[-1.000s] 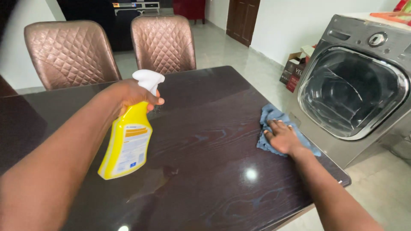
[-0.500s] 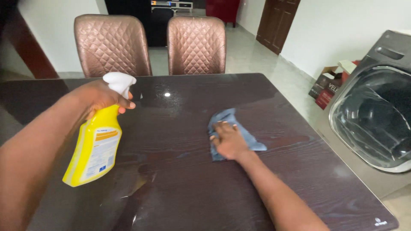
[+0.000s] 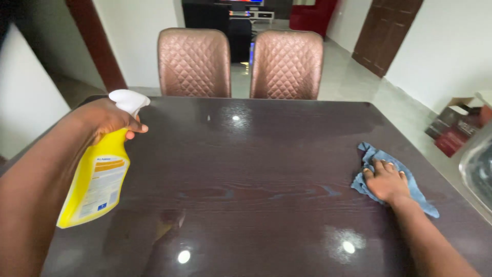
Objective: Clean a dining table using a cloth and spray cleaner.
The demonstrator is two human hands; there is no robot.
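Note:
My left hand [image 3: 107,119] grips the neck of a yellow spray bottle [image 3: 97,179] with a white trigger head, held in the air above the left side of the dark glossy wooden table [image 3: 256,169], nozzle facing right. My right hand [image 3: 387,180] lies flat, fingers spread, pressing a crumpled blue cloth [image 3: 417,187] onto the table near its right edge.
Two brown quilted chairs [image 3: 195,61] [image 3: 288,62] stand pushed in at the table's far side. A washing machine's edge [image 3: 479,164] and cardboard boxes [image 3: 456,128] sit on the floor to the right. A dark wooden door [image 3: 389,31] is at the back right.
The view has swung left, so the washing machine has slid almost out of sight. My right hand and the cloth have shifted across the table's right side. The bottle stays raised.

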